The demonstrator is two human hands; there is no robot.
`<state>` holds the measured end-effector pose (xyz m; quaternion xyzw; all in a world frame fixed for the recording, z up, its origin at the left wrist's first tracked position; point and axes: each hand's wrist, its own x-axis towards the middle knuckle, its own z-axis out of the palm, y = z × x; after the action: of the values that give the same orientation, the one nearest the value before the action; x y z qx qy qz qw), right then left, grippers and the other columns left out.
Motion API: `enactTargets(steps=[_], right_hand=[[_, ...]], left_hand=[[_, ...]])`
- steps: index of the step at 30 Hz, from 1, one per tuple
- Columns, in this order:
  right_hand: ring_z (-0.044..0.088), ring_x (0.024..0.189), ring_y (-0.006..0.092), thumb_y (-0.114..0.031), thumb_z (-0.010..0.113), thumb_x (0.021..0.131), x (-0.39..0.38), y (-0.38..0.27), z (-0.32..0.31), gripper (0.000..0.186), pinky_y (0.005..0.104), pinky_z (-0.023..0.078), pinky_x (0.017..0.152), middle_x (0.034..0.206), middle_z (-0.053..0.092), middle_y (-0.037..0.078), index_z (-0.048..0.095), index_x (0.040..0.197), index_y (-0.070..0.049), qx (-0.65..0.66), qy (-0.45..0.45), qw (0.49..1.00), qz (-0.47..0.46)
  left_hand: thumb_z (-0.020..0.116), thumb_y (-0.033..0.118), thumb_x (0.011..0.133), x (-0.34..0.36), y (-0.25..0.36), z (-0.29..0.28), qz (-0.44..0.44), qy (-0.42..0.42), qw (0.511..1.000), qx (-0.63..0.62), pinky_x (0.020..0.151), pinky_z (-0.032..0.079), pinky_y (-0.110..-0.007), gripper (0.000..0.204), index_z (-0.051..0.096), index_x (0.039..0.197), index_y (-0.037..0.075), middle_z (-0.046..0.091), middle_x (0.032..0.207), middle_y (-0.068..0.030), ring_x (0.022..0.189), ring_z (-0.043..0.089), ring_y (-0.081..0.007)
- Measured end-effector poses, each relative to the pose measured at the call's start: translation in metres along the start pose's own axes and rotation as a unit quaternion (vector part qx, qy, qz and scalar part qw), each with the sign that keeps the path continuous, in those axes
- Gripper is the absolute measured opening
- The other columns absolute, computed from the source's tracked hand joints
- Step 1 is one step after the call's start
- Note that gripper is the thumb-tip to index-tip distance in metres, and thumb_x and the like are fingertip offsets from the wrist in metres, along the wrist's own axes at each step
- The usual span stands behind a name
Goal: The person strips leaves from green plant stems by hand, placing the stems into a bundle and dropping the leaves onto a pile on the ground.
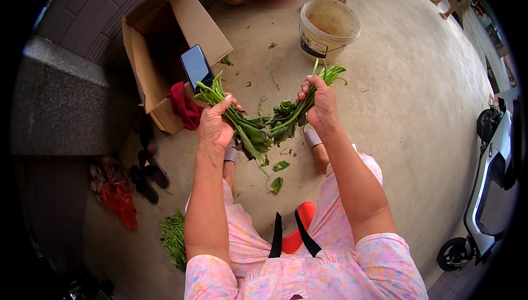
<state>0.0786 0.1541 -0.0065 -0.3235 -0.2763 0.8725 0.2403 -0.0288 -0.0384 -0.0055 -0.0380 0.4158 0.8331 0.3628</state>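
Note:
In my left hand (218,125) is a bunch of leafy green stems (245,132), fingers closed around it and the cut stalks poking out at the top. My right hand (322,102) grips a second bunch of leafy greens (291,115), its pale stalk ends rising above the fist. The leafy ends of both bunches hang inward and meet between my hands, above the floor. Loose torn leaves (276,185) lie on the ground below them, between my feet.
Ahead on the left stands an open cardboard box (157,52) with a phone (196,66) and dark red cloth (184,106) at its edge. A white bucket (330,27) is ahead right. More greens (174,239), sandals (148,176) and a red plastic bag (122,203) lie left; a scooter (487,190) is right.

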Motion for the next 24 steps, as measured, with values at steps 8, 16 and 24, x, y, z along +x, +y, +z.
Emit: enactTargets(steps=[8, 16, 24], right_hand=[[0.038, 0.039, 0.0048, -0.003, 0.060, 0.072, -0.013, 0.006, 0.009, 0.006, 0.0188, 0.030, 0.037, 0.054, 0.046, -0.003, 0.054, 0.073, -0.002, -0.143, -0.089, 0.986, -0.018], [0.040, 0.040, 0.0052, -0.005, 0.063, 0.071, -0.014, 0.010, 0.008, 0.009, 0.0184, 0.030, 0.037, 0.052, 0.047, -0.002, 0.056, 0.072, -0.002, -0.163, -0.104, 0.981, 0.005], [0.043, 0.045, 0.0060, -0.008, 0.067, 0.069, -0.020, 0.013, 0.011, 0.012, 0.0187, 0.033, 0.041, 0.057, 0.051, -0.001, 0.057, 0.074, -0.002, -0.206, -0.136, 0.969, 0.002]], left_hand=[[0.052, 0.004, 0.071, 0.000, -0.011, 0.010, -0.070, -0.054, 0.996, -0.028, 0.069, 0.043, -0.032, 0.017, 0.053, 0.088, 0.002, 0.052, 0.078, -0.0069, 0.070, 0.051, -0.0197], [0.054, -0.002, 0.071, 0.000, -0.027, 0.028, -0.068, -0.046, 0.997, 0.012, 0.064, 0.046, -0.030, 0.018, 0.056, 0.088, 0.001, 0.054, 0.076, -0.0056, 0.067, 0.054, -0.0166], [0.058, -0.003, 0.073, -0.005, -0.037, 0.032, -0.070, -0.085, 0.993, 0.047, 0.068, 0.046, -0.030, 0.019, 0.057, 0.092, -0.001, 0.058, 0.085, -0.0058, 0.071, 0.055, -0.0166]])
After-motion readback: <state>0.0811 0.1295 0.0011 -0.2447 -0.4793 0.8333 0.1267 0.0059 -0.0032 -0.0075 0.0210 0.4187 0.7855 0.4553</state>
